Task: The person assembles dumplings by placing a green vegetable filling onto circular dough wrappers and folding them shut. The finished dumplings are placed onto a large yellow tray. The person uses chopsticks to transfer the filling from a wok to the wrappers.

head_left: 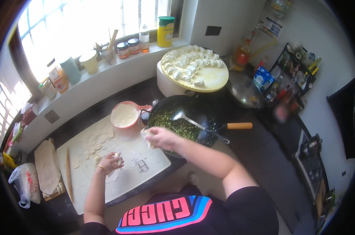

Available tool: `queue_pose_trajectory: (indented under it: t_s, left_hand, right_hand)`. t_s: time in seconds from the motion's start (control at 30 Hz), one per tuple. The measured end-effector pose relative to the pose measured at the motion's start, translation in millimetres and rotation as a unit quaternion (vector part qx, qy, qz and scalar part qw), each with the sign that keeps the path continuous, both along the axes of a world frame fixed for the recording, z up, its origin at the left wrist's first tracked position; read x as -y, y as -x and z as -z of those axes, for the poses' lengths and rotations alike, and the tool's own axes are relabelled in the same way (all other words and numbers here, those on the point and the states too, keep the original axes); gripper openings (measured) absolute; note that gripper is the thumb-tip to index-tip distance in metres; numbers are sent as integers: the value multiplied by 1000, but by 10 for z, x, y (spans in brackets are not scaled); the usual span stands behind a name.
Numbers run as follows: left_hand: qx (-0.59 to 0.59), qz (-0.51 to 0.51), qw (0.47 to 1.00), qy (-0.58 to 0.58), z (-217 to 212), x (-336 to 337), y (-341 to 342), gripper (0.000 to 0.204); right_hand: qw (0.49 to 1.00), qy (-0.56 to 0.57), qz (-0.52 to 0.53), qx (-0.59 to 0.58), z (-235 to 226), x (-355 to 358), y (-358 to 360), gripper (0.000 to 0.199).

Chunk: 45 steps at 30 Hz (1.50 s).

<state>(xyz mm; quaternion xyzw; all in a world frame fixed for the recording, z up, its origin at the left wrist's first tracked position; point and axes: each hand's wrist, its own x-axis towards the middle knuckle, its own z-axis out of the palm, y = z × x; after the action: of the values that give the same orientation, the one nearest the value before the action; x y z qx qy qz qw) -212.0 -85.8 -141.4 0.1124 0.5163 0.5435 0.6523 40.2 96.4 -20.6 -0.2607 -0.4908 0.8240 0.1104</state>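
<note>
Over the white pastry mat (150,162), my left hand (109,162) is closed on a small piece of pale dough that shows at the fingertips. My right hand (163,138) hangs above the mat's right end, near the wok, with its fingers closed round a whitish lump of dough (147,138); its exact shape is blurred. Left of my left hand, round dough wrappers (95,148) lie on the mat. A pink strainer-like bowl (124,115) of flour stands at the mat's far edge. The black wok (201,109) holds chopped green filling (165,122) and a metal spatula (199,126).
A round board (214,76) with several dumplings rests on a white pot behind the wok. The wok's wooden handle (240,125) juts right. A rolling pin (69,172) lies at the mat's left, beside a folded dough sheet (47,166). Jars (123,50) line the windowsill.
</note>
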Motion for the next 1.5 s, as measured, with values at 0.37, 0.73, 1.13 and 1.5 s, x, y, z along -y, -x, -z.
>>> queue_pose_trajectory:
  t_s: [0.37,0.73,1.13,1.5]
  left_hand:
    - [-328,171,916,-154,-2079,-2126,-1643,41]
    - [-676,367,615,-174,-2310,-4777,-2548,24]
    - [-692,499,471,-223,-2151,-5091,-2524,29]
    - [-746,237,572,-244,-2216,-4351,-2325,35]
  right_hand:
    - [918,-294,225,145,-899,-2993,-1942,51]
    - [861,-421,180,222,-706,-3910,-2066,49]
    - [800,-517,139,270,-927,-3928,-1863,43]
    - [750,-598,94,265,-679,-3907,-1286,45]
